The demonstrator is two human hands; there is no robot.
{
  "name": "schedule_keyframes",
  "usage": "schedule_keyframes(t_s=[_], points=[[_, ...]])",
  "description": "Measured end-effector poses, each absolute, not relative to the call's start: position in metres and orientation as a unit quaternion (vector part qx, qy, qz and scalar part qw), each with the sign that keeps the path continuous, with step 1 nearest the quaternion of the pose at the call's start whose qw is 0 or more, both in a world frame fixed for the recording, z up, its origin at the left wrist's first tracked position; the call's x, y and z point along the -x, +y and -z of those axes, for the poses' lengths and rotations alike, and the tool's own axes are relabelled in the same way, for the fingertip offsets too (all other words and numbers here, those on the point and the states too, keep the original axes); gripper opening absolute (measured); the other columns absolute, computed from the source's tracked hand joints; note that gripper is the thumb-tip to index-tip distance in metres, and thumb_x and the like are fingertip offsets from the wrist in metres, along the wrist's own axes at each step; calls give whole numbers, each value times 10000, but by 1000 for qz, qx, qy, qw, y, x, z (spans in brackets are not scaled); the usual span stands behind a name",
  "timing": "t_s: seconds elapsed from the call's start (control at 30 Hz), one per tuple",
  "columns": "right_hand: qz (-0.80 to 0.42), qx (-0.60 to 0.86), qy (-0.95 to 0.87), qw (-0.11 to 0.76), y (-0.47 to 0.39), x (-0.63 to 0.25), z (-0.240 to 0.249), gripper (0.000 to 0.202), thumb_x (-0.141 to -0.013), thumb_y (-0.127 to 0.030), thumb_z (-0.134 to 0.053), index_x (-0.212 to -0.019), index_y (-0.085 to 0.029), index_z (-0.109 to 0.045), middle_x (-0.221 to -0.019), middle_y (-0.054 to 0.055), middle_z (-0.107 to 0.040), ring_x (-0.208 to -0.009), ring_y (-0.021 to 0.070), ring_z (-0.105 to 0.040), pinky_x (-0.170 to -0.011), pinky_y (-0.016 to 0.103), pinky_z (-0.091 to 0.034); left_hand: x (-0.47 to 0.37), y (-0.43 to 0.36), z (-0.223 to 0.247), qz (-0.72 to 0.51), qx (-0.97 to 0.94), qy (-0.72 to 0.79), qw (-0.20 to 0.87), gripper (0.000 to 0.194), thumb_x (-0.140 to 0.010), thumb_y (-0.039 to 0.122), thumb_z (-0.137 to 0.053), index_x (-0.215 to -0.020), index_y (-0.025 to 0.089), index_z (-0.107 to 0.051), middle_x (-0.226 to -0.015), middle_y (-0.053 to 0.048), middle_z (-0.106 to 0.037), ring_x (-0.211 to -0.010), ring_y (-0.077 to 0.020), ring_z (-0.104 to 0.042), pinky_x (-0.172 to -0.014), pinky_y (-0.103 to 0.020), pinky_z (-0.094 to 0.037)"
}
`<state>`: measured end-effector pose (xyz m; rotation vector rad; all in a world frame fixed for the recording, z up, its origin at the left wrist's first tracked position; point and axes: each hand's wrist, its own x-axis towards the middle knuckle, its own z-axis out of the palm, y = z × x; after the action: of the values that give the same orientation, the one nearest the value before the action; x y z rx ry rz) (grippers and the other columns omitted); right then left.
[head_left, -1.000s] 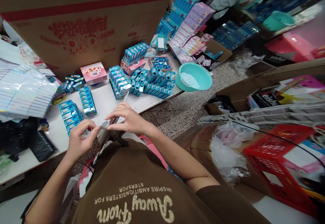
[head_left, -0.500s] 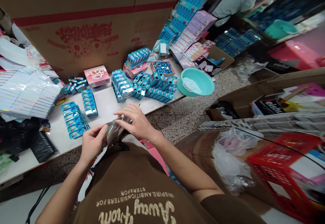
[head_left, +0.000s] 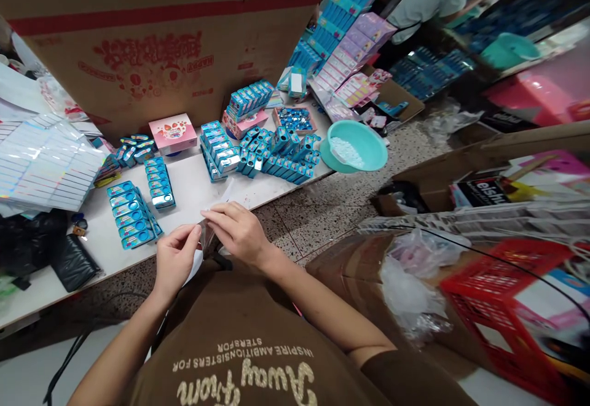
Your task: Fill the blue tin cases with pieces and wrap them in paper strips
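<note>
Close to my body, just off the table's front edge, my left hand (head_left: 177,257) pinches a thin shiny sheet (head_left: 208,238) between thumb and fingers. My right hand (head_left: 239,233) is closed at the sheet's other side, its fingers together and bent over it. Only a small silvery, see-through part shows between the hands, so its full shape is hidden. Nearest beyond them on the white table (head_left: 191,175) stand a row of small blue boxes (head_left: 159,183) and, further left, another blue box row (head_left: 131,215). A white slip (head_left: 227,190) lies beyond my right hand.
A large carton (head_left: 152,74) rises behind the table. Several blue boxes (head_left: 281,154) crowd the middle, beside a turquoise basin (head_left: 354,148) at the right end. Striped sheets (head_left: 41,160) and a black pouch (head_left: 74,265) lie left. A red crate (head_left: 488,295) stands right.
My right hand has moved down and closer to my left, its fingers now more folded. Less of the shiny sheet shows between the hands. The view has shifted slightly.
</note>
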<state>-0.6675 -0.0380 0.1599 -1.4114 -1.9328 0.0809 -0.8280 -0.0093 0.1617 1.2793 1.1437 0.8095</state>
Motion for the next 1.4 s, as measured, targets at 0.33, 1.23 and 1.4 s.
schedule_keyframes(t_s=[0.33, 1.23, 1.4], points=[[-99, 540, -735, 398, -45, 674, -154, 284, -902, -168, -413, -1026, -224, -662, -993, 74, -649, -966, 168, -583, -875, 340, -488, 825, -11, -157, -363, -492, 513, 603, 295, -727, 421, -661, -830, 150, -716, -793, -26, -687, -688, -137, -589, -633, -241, -501], [-186, 605, -661, 403, -22, 632, -182, 117, -804, -303, -635, -792, -198, -684, -752, 14, -702, -697, 141, -587, -758, 301, -392, 824, 23, -166, -397, -474, 493, 612, 349, -756, 465, -626, -910, 152, -619, -736, 0, -599, -636, -85, -528, -610, -183, -429], [-227, 668, -492, 510, -22, 618, -182, 187, -804, -343, -587, -739, -171, -623, -699, -3, -630, -646, 120, -546, -630, 243, -407, 831, 33, -162, -443, -614, 491, 430, 413, -827, 395, -560, -1190, 198, -533, -1193, -95, -569, -1121, -186, -515, -954, -305, -393]])
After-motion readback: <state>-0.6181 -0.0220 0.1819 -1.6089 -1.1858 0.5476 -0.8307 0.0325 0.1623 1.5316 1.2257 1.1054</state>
